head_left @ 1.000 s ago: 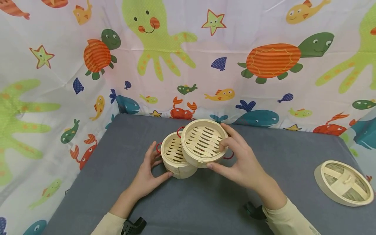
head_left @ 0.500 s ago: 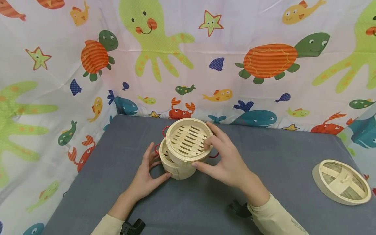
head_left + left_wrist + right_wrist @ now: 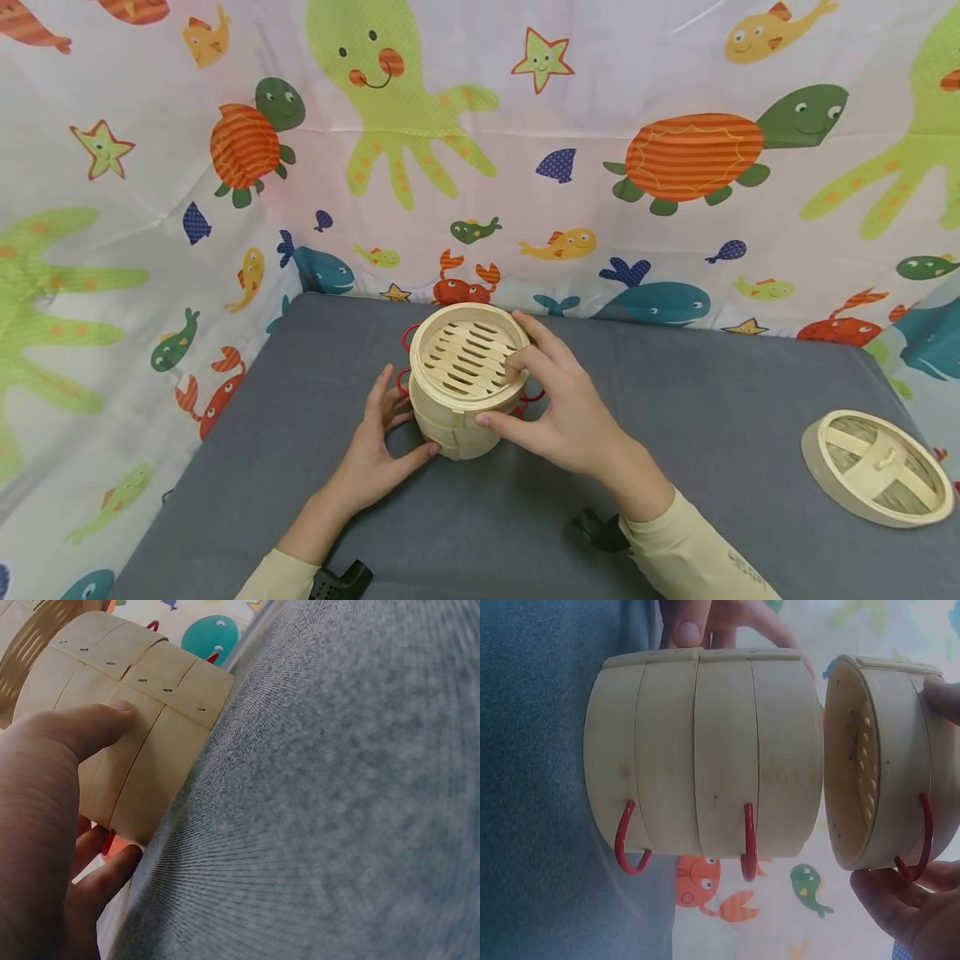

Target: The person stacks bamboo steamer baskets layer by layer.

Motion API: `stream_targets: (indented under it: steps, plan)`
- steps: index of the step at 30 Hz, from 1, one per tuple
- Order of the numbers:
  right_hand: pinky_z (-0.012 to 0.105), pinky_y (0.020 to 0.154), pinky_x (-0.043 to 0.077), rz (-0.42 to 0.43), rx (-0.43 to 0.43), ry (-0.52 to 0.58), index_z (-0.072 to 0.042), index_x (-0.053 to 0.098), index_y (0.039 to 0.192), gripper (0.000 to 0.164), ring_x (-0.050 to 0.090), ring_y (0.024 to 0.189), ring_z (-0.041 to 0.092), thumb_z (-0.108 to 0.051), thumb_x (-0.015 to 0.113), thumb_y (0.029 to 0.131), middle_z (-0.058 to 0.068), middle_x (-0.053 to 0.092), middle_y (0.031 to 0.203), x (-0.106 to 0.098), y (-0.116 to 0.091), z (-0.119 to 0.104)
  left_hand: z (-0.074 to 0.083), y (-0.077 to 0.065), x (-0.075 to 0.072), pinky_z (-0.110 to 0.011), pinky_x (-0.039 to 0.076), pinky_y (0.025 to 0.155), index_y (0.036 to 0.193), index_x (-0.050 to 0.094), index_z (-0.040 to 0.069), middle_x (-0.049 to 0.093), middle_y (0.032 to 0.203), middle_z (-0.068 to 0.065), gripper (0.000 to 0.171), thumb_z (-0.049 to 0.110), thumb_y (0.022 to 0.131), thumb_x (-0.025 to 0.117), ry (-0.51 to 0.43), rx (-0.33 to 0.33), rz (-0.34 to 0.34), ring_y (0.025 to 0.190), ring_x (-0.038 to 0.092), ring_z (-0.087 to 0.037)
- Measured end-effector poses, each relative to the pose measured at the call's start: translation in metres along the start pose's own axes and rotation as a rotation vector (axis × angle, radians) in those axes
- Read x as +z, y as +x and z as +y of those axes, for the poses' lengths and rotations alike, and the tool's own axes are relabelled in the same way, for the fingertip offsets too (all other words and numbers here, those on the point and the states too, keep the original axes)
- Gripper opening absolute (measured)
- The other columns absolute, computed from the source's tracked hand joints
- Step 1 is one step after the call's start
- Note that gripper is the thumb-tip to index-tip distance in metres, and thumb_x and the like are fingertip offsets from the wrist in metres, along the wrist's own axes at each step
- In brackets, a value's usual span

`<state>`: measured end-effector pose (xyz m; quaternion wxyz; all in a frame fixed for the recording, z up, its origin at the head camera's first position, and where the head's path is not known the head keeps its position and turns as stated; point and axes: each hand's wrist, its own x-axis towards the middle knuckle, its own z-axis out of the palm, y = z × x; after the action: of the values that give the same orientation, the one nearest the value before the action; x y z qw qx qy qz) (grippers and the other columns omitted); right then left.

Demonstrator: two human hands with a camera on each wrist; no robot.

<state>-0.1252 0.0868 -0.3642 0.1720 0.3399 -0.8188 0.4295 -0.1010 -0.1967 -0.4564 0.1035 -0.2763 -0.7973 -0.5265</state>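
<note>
The right hand (image 3: pixel 558 400) pinches a slatted bamboo basket (image 3: pixel 468 354) by its side, thumb at the front and fingers round the edge, holding it just above a stack (image 3: pixel 453 437) of two more baskets; the right wrist view shows it tilted, its open underside facing the stack. The left hand (image 3: pixel 378 446) grips the stack, thumb against the front wall and fingers round the far side. The stack stands on the grey counter (image 3: pixel 705 408). A round lid (image 3: pixel 877 462) lies well apart, at the far right.
</note>
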Motion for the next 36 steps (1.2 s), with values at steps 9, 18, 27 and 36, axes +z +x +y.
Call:
stream_targets:
  steps: [9,18,27,36]
  plan:
    - [0.056,0.094,0.046,-0.013,-0.002,-0.013,-0.022,0.053,0.094,0.044,0.029,0.145,0.026,-0.044,0.086,0.075,0.005,0.032,0.158,0.005,0.002,0.000,-0.001,0.001,0.001,-0.059,0.048,0.093,0.158,-0.005,0.004,0.041,0.146,-0.022,0.121,-0.006,0.075,0.084,0.007,0.024,-0.003,0.127,0.050,-0.040]
    - [0.056,0.092,0.047,-0.004,-0.015,-0.014,-0.021,0.054,0.094,0.045,0.032,0.143,0.027,-0.046,0.086,0.074,0.004,0.032,0.158,0.009,0.005,-0.001,-0.003,0.000,0.001,-0.060,0.048,0.091,0.157,-0.005,0.001,0.042,0.146,-0.024,0.123,-0.008,0.073,0.084,0.012,0.052,0.003,0.126,0.051,-0.040]
    - [0.059,0.095,0.045,0.001,-0.012,-0.020,-0.022,0.054,0.094,0.045,0.033,0.142,0.028,-0.046,0.086,0.074,0.003,0.032,0.158,0.013,0.004,0.002,-0.032,-0.008,0.005,-0.056,0.049,0.094,0.158,-0.007,0.006,0.041,0.149,-0.016,0.125,0.001,0.075,0.086,0.005,0.030,0.009,0.129,0.050,-0.033]
    - [0.057,0.096,0.046,0.004,-0.033,-0.012,-0.021,0.055,0.095,0.046,0.034,0.142,0.027,-0.046,0.087,0.073,0.007,0.033,0.157,0.016,0.005,0.002,-0.037,-0.008,0.003,-0.057,0.049,0.094,0.158,-0.007,0.006,0.038,0.154,-0.009,0.122,0.010,0.078,0.086,-0.007,0.038,0.003,0.129,0.050,-0.032]
